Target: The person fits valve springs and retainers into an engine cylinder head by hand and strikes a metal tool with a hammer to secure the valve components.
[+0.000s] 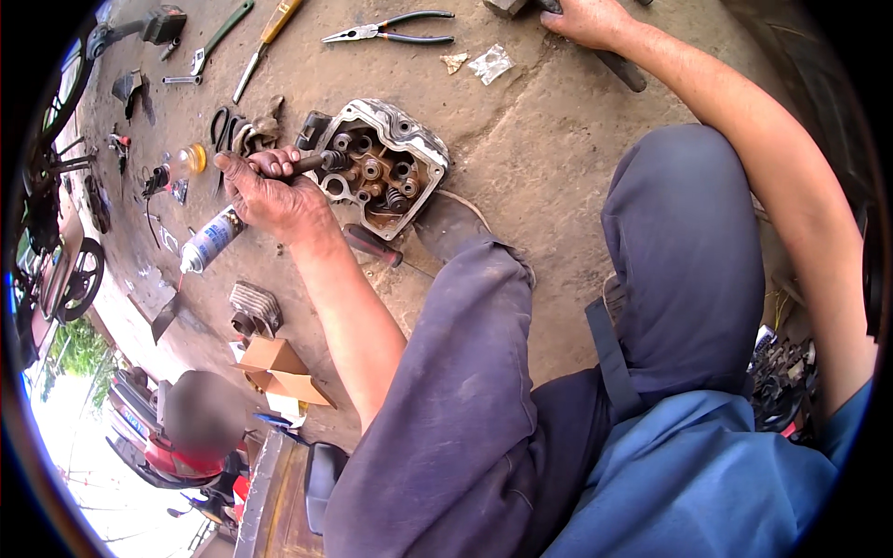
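In front of me on the ground lies an engine cylinder head, its open side showing valve springs and brown oily residue. My left hand is closed around a dark metal rod. The rod's end meets a spring at the left side of the cylinder head. At the far right, my right hand is closed on a dark tool, partly cut off by the frame edge. A blocky dark piece lies beside it, and a dark bar shows under the forearm.
A spray can and a screwdriver lie near my left forearm. Pliers, a yellow-handled screwdriver and an adjustable wrench lie farther off. A finned cylinder, an open cardboard box and parked motorcycles are at left.
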Tool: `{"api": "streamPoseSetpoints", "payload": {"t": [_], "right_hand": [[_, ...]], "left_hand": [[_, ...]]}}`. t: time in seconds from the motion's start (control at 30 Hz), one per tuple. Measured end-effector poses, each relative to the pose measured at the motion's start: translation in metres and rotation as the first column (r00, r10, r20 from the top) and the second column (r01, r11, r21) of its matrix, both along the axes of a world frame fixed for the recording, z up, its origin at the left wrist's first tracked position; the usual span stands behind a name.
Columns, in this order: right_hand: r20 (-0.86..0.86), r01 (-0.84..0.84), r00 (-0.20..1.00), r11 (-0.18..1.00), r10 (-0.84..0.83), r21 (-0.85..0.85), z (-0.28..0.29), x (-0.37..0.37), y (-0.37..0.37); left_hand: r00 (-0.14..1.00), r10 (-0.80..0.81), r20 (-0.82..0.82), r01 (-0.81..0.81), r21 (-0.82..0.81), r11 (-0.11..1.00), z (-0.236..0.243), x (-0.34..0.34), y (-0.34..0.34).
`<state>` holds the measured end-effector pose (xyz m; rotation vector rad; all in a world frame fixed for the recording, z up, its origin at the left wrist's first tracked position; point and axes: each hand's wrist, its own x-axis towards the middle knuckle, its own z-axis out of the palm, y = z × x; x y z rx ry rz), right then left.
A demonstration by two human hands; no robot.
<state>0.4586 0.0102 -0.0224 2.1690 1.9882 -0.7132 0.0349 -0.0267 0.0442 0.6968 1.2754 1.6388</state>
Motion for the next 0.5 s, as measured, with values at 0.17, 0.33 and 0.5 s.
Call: {"api": "streamPoseSetpoints", "payload": {"t": [0.17,0.33,0.5], "right_hand": [[-0.012,-0.014,1.0,1.0,0.014,-0.006,0.0017,-0.0033,0.001],[-0.015,-0.012,1.0,1.0,0.012,0.011,0.0018,-0.0011,-0.0005],[-0.04,-0.011,0.999,1.0,0.011,0.006,0.0009,-0.0009,0.0024]], "left_hand": [[0.998,0.039,0.051,-0.036,-0.055,0.998,0.0,-0.0043,0.003],[0.999,0.026,0.037,-0.023,-0.08,0.996,-0.0029,0.0006,0.0072],[1.0,-0.009,0.021,0.011,-0.075,0.997,-0.0021,0.001,0.0099]]}}
